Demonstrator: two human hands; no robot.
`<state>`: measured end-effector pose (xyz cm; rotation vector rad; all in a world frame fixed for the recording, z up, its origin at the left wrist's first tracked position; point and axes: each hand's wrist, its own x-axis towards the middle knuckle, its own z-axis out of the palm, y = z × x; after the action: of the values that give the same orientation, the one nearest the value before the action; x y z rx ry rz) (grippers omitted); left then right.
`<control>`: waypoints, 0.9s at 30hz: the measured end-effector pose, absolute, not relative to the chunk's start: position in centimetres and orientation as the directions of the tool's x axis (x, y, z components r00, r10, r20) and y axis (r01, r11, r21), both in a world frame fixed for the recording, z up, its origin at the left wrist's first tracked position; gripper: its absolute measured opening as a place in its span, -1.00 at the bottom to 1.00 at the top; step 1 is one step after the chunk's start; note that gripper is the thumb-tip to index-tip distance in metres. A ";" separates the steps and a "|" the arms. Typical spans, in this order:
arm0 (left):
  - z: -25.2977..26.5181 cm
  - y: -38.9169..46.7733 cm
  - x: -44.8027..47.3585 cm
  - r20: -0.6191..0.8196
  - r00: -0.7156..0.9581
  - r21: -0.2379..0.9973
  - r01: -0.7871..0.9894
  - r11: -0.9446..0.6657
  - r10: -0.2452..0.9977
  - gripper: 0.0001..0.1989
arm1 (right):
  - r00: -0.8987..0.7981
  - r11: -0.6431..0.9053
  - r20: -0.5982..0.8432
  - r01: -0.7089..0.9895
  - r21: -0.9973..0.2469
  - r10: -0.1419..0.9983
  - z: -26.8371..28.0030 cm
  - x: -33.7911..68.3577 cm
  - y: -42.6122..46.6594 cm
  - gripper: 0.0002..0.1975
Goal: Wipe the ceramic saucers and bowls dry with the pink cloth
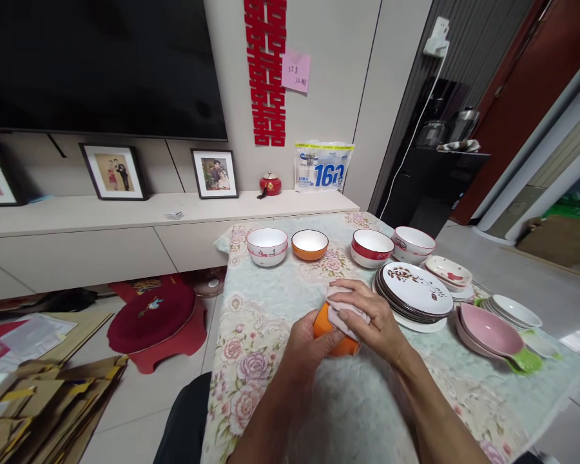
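Observation:
An orange bowl (323,324) is tilted between my two hands above the near part of the table. My left hand (305,339) grips the bowl from its left side, thumb across the front. Over the bowl's upper right, my right hand (370,316) is closed on a pale pinkish cloth (337,307) and presses it against the orange surface. The bowl's inside is mostly hidden by the cloth and fingers. Farther back on the table stand another orange bowl (309,255) with a white inside and a stack of white bowls (267,258).
A floral tablecloth (256,322) covers the table. Right of my hands sit stacked plates (415,290), red-rimmed bowls (371,250), pink leaf-handled dishes (490,328) and small white dishes (516,310). A red stool (162,322) and flattened cardboard (43,399) lie to the left.

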<state>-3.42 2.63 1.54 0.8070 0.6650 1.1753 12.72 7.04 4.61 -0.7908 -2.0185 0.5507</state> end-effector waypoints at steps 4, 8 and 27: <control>0.7 2.9 -3.5 -0.034 0.250 0.887 -0.438 0.145 0.968 -0.59 | -0.430 0.526 0.396 0.243 -0.815 0.811 4.6 13.6 8.9 -0.69; -0.1 3.4 -4.0 -0.053 0.223 0.932 -0.339 0.128 0.973 -0.52 | -0.282 0.207 0.183 0.056 -0.977 0.942 3.3 13.9 10.6 -0.68; -0.6 4.3 -3.7 0.079 0.249 0.870 -0.490 0.055 0.965 -0.46 | -0.437 0.751 0.622 0.498 -0.434 0.650 4.1 11.2 7.0 -0.71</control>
<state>-3.71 4.30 -0.60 0.9479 0.6370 1.2263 11.20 6.99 4.14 -0.8591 -2.1245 0.2348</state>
